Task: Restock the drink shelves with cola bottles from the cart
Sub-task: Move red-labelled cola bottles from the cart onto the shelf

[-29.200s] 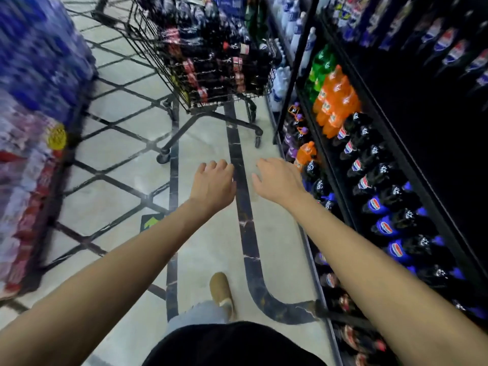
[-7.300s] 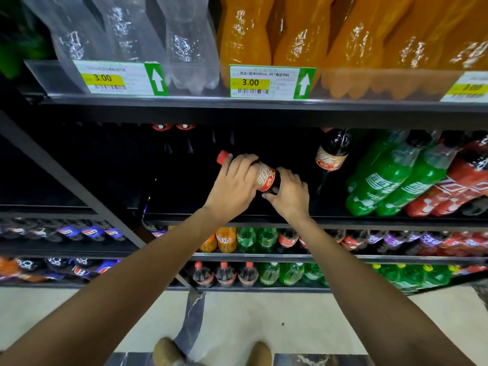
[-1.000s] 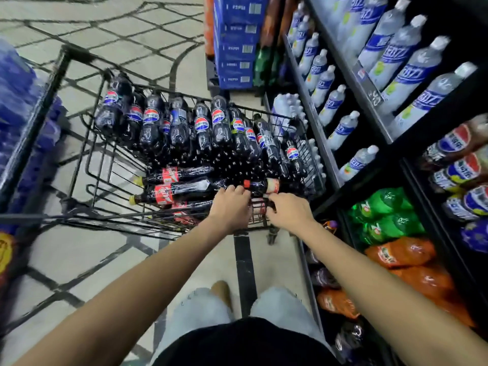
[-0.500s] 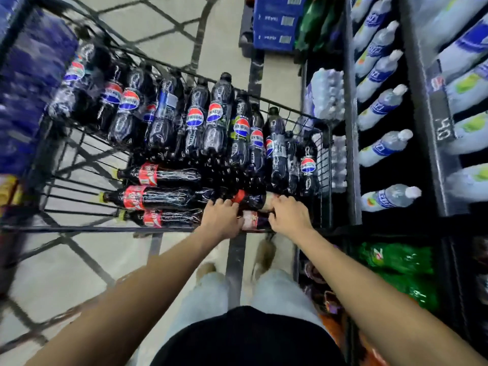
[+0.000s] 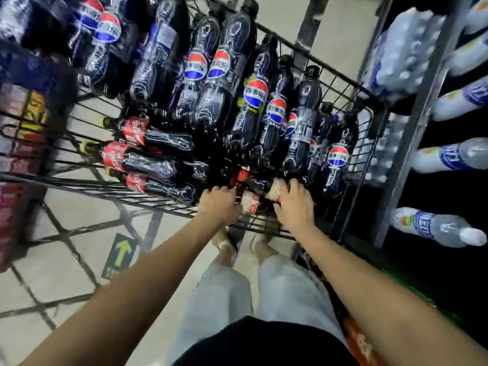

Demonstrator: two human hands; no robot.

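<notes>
The floor (image 5: 66, 273) is pale tile crossed by dark lines, and a green sticker (image 5: 120, 256) with a yellow arrow lies on it left of the person's legs. A black wire cart (image 5: 132, 192) stands on that floor, close beside the dark drink shelves (image 5: 422, 122) at the right. There, clear bottles (image 5: 449, 157) with blue labels lie with their caps toward the aisle, and a shrink-wrapped pack (image 5: 401, 48) sits behind the cart's far corner. The cart is heaped with blue-labelled bottles (image 5: 253, 101) whose long axes run away from the person, caps at the far end. Three red-labelled bottles (image 5: 148, 165) lie crosswise at the near left, caps pointing left. The cola bottle (image 5: 253, 182) lies in the near right corner of the cart, on top of the heap. Its long axis runs across the cart, and its red cap points left, toward the left hand (image 5: 219, 207). The right hand (image 5: 293, 204) is curled round its labelled middle, hiding the base. The left hand's fingers bend down over the neck end of a second bottle (image 5: 250, 203) just beneath. Their tips are hidden, so whether they clasp it cannot be told.
</notes>
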